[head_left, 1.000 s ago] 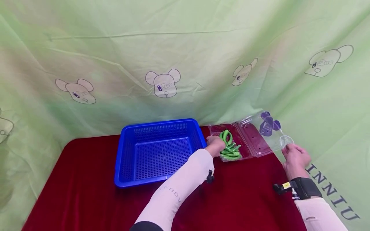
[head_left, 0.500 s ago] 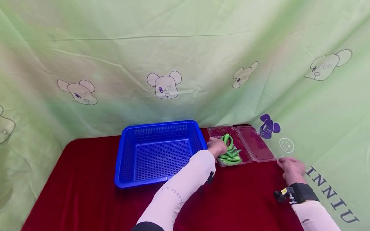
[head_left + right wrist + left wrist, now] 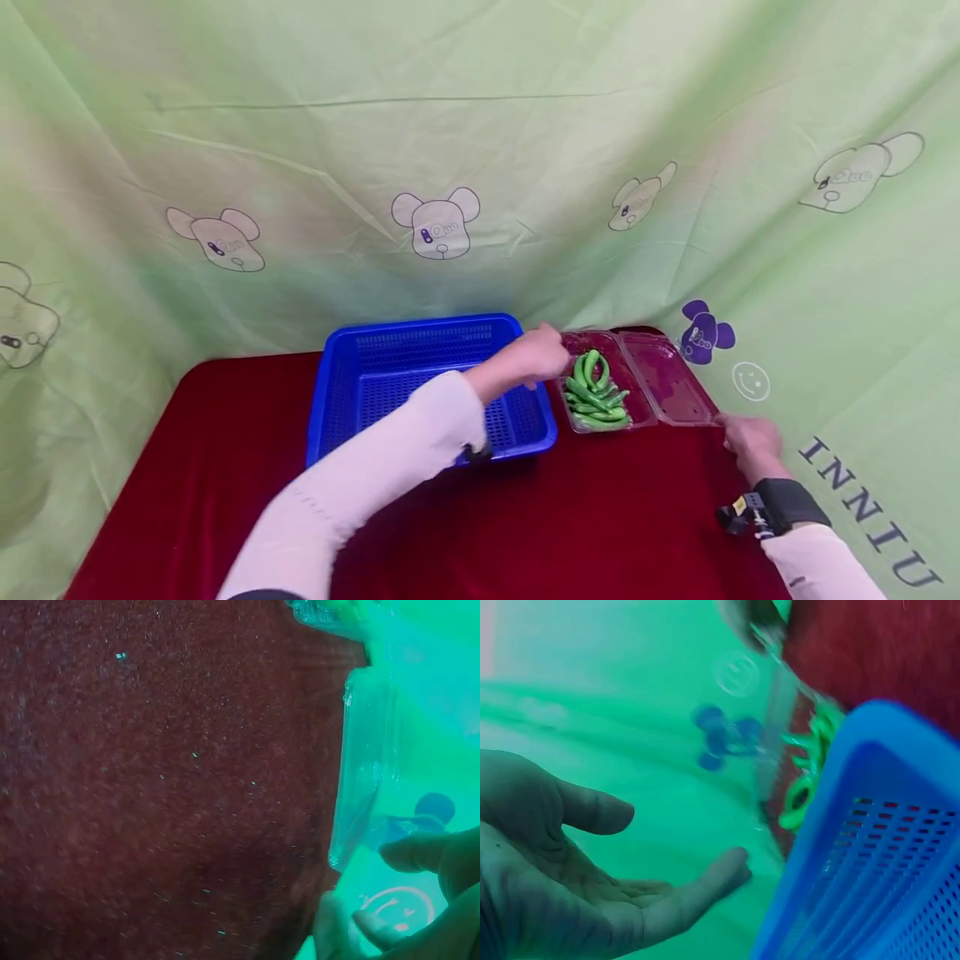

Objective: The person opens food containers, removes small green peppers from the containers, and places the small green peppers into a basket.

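Left hand point(image 3: 534, 357) has lifted off the green beans point(image 3: 595, 392) to above the blue basket's point(image 3: 352, 417) right rim, palm open and empty.
Beans lie in the open clear box point(image 3: 637, 385); right hand point(image 3: 750, 440) rests fingertips at its lid corner. Transfer stage: next, a firm pinch on the pods.

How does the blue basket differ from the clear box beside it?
The basket is opaque blue with a perforated mesh; the box is clear plastic. The basket looks larger. No contents show in the basket, while the box holds green beans. Both are open-topped and rest on the red cloth.
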`<act>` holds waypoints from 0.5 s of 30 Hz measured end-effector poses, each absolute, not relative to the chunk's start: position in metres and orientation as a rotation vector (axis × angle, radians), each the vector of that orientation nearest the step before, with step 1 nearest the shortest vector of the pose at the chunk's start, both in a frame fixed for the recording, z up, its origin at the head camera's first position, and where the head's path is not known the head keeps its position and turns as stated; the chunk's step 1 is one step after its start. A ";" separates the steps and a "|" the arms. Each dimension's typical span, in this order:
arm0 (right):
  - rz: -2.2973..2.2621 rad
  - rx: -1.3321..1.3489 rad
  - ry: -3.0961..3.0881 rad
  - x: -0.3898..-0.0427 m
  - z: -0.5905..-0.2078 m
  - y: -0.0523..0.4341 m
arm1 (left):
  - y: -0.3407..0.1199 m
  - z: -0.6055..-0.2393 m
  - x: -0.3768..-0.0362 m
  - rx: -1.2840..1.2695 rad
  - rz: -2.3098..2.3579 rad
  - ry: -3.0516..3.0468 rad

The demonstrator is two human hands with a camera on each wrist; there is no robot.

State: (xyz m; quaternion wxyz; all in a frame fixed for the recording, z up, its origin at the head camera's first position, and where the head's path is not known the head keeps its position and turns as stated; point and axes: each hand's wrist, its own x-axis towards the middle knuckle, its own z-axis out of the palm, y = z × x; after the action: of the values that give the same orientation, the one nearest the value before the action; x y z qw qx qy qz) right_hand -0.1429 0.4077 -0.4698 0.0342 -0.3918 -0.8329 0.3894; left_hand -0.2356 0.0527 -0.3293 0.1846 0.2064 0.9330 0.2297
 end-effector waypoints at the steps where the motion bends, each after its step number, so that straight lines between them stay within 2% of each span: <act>1: 1.109 -1.145 -2.609 -0.145 -0.470 0.406 | 0.034 -0.325 -0.232 0.621 0.695 2.618; 5: 0.804 -0.819 -2.663 -0.156 -0.467 0.395 | -0.044 -0.322 -0.222 0.683 0.720 2.725; 10: 0.724 -0.309 -2.653 -0.178 -0.448 0.366 | -0.134 -0.353 -0.222 0.334 0.596 2.999; 15: 0.431 0.462 -2.619 -0.206 -0.430 0.340 | -0.207 -0.390 -0.220 0.051 0.807 2.963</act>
State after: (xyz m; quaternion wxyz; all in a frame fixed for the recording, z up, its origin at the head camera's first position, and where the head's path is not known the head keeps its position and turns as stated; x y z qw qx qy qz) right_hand -0.2060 0.3399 -0.4298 0.2218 0.1672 -0.9479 0.1559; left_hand -0.2201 -0.2073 -0.3904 0.0352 0.0166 0.9641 0.2627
